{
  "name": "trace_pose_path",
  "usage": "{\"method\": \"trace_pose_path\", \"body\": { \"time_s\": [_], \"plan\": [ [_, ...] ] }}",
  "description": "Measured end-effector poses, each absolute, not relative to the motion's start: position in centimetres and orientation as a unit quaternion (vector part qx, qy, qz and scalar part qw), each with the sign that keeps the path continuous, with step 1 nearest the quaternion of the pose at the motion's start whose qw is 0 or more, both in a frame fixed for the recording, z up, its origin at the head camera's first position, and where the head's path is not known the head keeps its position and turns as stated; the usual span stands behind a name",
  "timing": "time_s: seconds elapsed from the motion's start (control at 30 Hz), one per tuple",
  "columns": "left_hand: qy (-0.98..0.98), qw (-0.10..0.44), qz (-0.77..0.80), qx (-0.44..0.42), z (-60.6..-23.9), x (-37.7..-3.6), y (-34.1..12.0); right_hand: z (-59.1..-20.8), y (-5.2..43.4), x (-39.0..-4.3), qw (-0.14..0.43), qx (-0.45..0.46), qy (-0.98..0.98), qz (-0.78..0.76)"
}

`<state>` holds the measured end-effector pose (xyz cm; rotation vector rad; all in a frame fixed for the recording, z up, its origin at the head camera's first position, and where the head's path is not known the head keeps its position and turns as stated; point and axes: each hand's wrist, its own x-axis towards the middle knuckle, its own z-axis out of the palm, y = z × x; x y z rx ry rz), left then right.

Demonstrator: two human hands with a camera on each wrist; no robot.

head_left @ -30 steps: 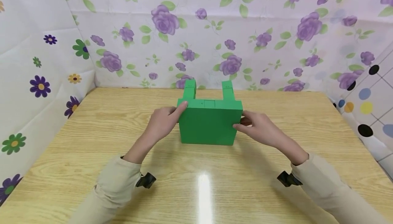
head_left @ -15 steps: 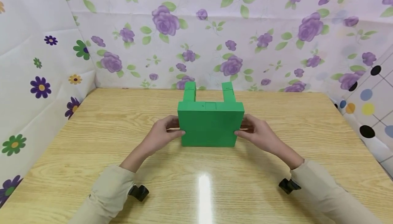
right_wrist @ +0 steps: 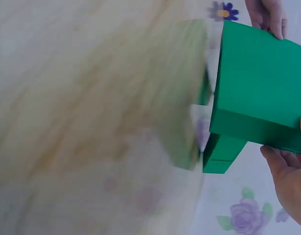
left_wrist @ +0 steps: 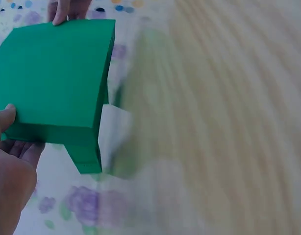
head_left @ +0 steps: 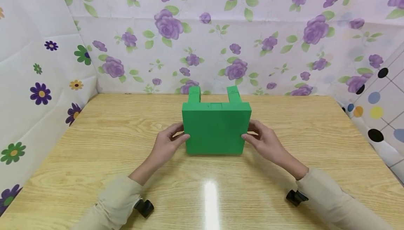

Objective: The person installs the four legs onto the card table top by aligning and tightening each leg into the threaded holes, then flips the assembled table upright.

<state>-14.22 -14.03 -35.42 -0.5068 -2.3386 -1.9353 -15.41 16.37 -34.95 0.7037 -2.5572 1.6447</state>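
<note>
Left hand [head_left: 167,144] lower on green block [head_left: 215,128]

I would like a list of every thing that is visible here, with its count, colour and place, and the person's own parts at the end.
green block: one, green, flat slab with two legs pointing away from the person, at the middle of the table, held between both hands
table: one, light wood grain, fills the lower part of the head view
floral sheets: white with purple roses behind the table, white with mixed flowers at the left, dotted pattern at the right
sleeves: two, beige, at the bottom of the head view
left hand: one, grips the block's left edge
right hand: one, grips the block's right edge
</note>
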Motion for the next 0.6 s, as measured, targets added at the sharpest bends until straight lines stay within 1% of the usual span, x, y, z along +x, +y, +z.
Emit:
{"method": "trace_pose_path", "body": {
  "time_s": [0.17,0.33,0.47,0.6],
  "plan": [
    [-0.742,0.085,-0.636,-0.197,-34.3,-14.2,-13.9,-33.5,16.7,-15.3,0.029,0.235,-0.812,0.534],
    [-0.739,0.122,-0.635,-0.192,-31.1,-14.3,-13.7,-30.2,16.9,-15.1,0.072,0.25,-0.811,0.524],
    [-0.745,0.13,-0.626,-0.192,-28.7,-14.5,-13.6,-27.8,16.9,-15.2,0.082,0.247,-0.821,0.508],
    [-0.75,0.115,-0.623,-0.189,-27.0,-14.9,-13.5,-26.1,16.8,-15.4,0.06,0.225,-0.826,0.512]
  ]
}}
